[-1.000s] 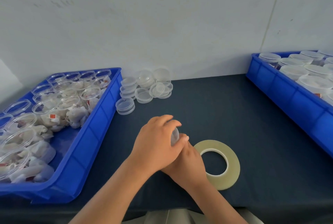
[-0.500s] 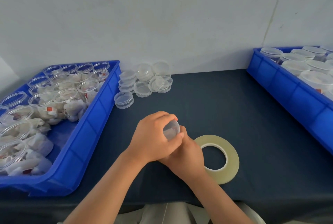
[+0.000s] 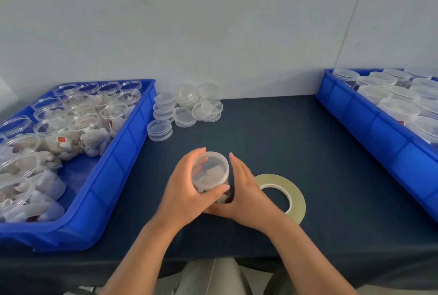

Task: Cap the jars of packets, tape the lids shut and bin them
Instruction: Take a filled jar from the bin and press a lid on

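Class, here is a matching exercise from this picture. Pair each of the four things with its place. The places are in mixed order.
Things
1. tape roll
2. loose lids
3. capped jar
4. uncapped jars

Places
A. in the left bin
B. gripped by the left hand
C. flat on the table, by the right hand
D. stacked near the wall, beside the left bin

Pairs: 1-C, 2-D, 3-B, 4-A

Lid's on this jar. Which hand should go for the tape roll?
Right. The right hand is open beside the capped jar, with the tape roll lying just past it; the left hand grips the jar.
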Motion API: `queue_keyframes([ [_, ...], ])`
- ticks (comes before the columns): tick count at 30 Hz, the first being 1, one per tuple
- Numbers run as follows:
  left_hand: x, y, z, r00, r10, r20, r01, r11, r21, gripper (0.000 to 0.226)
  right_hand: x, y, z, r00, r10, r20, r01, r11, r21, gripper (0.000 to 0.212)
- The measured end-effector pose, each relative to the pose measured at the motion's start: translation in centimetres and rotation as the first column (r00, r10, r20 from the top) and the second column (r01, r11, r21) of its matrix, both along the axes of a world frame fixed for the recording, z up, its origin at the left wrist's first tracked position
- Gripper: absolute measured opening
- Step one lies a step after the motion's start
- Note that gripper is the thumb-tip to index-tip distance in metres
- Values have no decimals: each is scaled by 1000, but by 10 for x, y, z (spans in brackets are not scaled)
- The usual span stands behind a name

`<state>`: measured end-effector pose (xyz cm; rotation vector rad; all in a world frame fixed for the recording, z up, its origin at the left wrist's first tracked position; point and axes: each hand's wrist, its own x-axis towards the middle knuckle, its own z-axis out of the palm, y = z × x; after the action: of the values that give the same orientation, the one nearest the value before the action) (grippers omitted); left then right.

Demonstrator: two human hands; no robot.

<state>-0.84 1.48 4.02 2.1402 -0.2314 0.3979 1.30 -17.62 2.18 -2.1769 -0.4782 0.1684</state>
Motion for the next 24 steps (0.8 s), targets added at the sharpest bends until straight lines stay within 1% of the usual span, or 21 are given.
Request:
queue_keyframes([
  [1, 0, 3, 1, 1000, -9, -16, 10, 999, 31, 91, -1, -9, 4, 1000, -18, 15, 19, 998, -54, 134],
  [2, 0, 7, 3, 999, -21, -36, 24, 998, 61, 93, -3, -19, 7, 997, -57, 48, 61, 993, -101, 123],
  [4, 1, 12, 7, 996, -39, -83, 46, 995, 88, 94, -10, -43, 8, 984, -143, 107, 162, 965, -207, 94],
  [5, 1, 13, 8, 994, -46, -98, 55, 994, 91, 92, -15, -55, 7, 981, -164, 106, 187, 944, -273, 82],
  [6, 2, 14, 8, 993, -57, -108, 67, 994, 91, 90, -21, -67, 5, 983, -164, 86, 185, 918, -352, 76],
  [8, 3, 13, 8, 990, -79, -119, 88, 993, 75, 89, -33, -83, -2, 992, -90, 84, 120, 859, -498, 68],
  [9, 3, 13, 8, 989, -88, -122, 96, 993, 63, 90, -38, -87, -5, 992, -42, 116, 99, 836, -539, 62],
  [10, 3, 13, 8, 988, -94, -123, 101, 993, 60, 93, -41, -87, -7, 988, -4, 156, 92, 821, -563, 56],
  [12, 1, 13, 8, 989, -84, -120, 94, 993, 78, 107, -46, -83, -8, 974, 29, 224, 112, 800, -589, 50],
  [14, -5, 14, 11, 998, -12, -58, 19, 992, 124, 120, -48, -80, -6, 969, -7, 248, 155, 798, -582, 51],
  [15, -11, 14, 13, 999, 41, 25, -44, 989, 139, 118, -48, -80, -4, 969, -55, 240, 183, 811, -555, 53],
  [16, -18, 12, 14, 986, 94, 136, -112, 984, 135, 110, -50, -80, -1, 968, -107, 226, 211, 834, -511, 56],
  [17, -25, 8, 15, 961, 130, 244, -162, 980, 114, 96, -51, -81, 1, 967, -158, 202, 235, 864, -446, 56],
  [18, -33, 1, 14, 937, 134, 323, -171, 981, 91, 80, -55, -81, 4, 963, -211, 165, 257, 899, -353, 54],
  [19, -41, -8, 14, 927, 107, 358, -143, 987, 74, 64, -59, -79, 7, 958, -263, 116, 283, 931, -232, 50],
  [20, -49, -19, 13, 935, 63, 350, -92, 994, 66, 52, -63, -77, 10, 950, -305, 68, 310, 946, -91, 46],
  [21, -56, -30, 13, 948, 20, 318, -48, 996, 81, 46, -68, -73, 13, 942, -334, 31, 332, 942, 49, 42],
  [22, -61, -41, 13, 958, -8, 287, -27, 993, 119, 45, -73, -69, 16, 937, -349, 9, 342, 924, 168, 40],
  [24, -68, -56, 13, 966, -47, 254, -1, 983, 185, 48, -82, -61, 21, 940, -341, -6, 325, 893, 310, 42],
])
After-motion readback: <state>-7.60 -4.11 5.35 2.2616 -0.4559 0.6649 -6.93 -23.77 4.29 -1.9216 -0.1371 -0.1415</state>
